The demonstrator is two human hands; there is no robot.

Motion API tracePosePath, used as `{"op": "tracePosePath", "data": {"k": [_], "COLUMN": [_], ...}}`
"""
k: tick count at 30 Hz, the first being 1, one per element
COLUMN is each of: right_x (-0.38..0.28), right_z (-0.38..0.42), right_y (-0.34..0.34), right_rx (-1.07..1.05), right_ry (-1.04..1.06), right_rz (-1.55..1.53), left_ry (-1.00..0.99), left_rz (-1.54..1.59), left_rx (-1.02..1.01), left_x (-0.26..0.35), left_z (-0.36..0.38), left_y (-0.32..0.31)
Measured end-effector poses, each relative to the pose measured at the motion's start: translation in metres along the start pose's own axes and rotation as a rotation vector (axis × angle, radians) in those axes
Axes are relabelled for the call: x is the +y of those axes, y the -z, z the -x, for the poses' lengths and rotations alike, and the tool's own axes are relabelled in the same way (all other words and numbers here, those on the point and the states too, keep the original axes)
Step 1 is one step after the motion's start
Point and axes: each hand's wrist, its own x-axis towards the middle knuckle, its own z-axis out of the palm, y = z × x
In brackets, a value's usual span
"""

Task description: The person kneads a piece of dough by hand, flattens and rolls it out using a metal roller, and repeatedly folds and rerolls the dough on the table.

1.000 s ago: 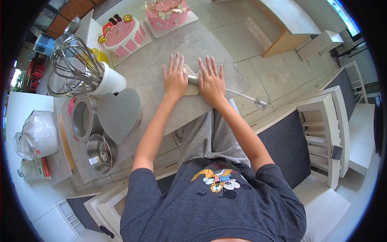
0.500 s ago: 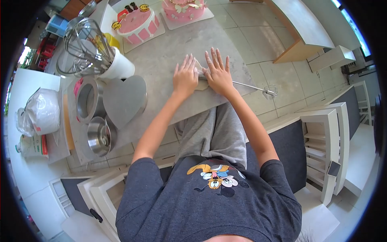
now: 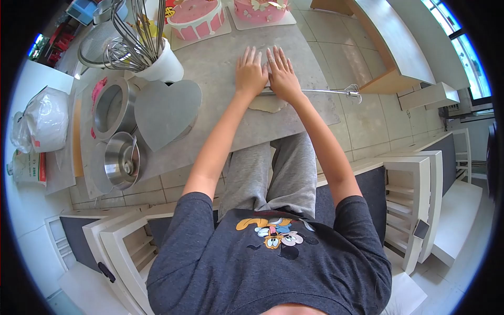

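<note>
My left hand lies flat with its fingers stretched away from me. Beside it my right hand is also flat, fingers extended, the thumbs close together. Under both palms runs the metal rod of a whisk; its wire head sticks out to the right past the table edge. A flattened piece of pale dough shows on the table on the near side of the rod. My hands hide the rest of the dough and the rod's left end.
On the left stand a white container of whisks, a heart-shaped grey plate, a round cake tin and a metal bowl. Two pink cakes sit at the back on white boards. White chairs are at the right.
Both hands have pushed forward with the whisk rod, away from me, and more dough shows on the near side. The rod now points more squarely to the right. The camera view has shifted slightly.
</note>
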Motion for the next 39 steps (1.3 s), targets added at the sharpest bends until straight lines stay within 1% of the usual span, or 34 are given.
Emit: {"op": "tracePosePath", "data": {"k": [1,2,3,5,8,10,11,13,17,20,22,24,27,30,32,34,37,39], "right_x": [0.001,0.000,-0.003,-0.009,-0.013,-0.015,-0.017,-0.025,-0.029,-0.033,-0.037,-0.041,-0.050,-0.061,-0.069,-0.076,-0.092,-0.100], "right_z": [-0.004,-0.010,-0.013,-0.014,-0.002,0.006,0.009,0.016,0.028,0.039,0.049,0.056,0.069,0.084,0.096,0.106,0.133,0.158], "right_y": [0.000,0.001,0.001,-0.002,0.000,0.000,0.002,0.004,0.001,-0.001,-0.004,-0.004,-0.002,-0.001,-0.001,0.000,0.001,-0.001], "right_rx": [-0.005,-0.009,-0.015,-0.071,-0.064,-0.093,-0.095,-0.102,-0.030,0.027,0.056,0.119,0.141,0.167,0.203,0.247,0.313,0.321], "right_ry": [-0.077,-0.152,-0.157,-0.386,-0.363,-0.357,-0.351,-0.360,-0.332,-0.291,-0.265,-0.239,-0.224,-0.242,-0.212,-0.173,-0.123,-0.074], "right_rz": [0.004,0.006,0.008,0.196,0.227,0.225,0.223,0.180,0.216,0.271,0.313,0.315,0.385,0.319,0.350,0.384,0.405,0.279], "left_ry": [-0.114,-0.112,-0.080,-0.035,-0.013,-0.176,-0.167,-0.079,-0.085,-0.097,-0.120,-0.136,-0.167,-0.200,-0.217,-0.225,-0.262,-0.264], "left_rz": [0.030,0.037,0.051,0.074,-0.001,-0.070,-0.071,-0.056,-0.119,-0.163,-0.258,-0.251,-0.235,-0.250,-0.273,-0.103,-0.032,0.000], "left_rx": [0.041,0.039,0.012,-0.029,0.000,-0.028,-0.037,-0.195,-0.266,-0.251,-0.257,-0.245,-0.206,-0.165,-0.145,-0.128,-0.067,-0.033], "left_x": [-0.003,-0.005,-0.007,-0.006,-0.003,-0.001,-0.001,0.001,0.005,0.008,0.011,0.012,0.012,0.015,0.018,0.019,0.021,0.026], "left_z": [-0.007,-0.015,-0.020,-0.018,-0.009,-0.004,-0.001,0.003,0.014,0.027,0.035,0.043,0.057,0.072,0.086,0.098,0.127,0.150], "left_y": [0.002,0.000,-0.003,-0.009,-0.011,-0.010,-0.010,-0.008,0.001,0.009,0.013,0.016,0.017,0.023,0.029,0.036,0.042,0.050]}}
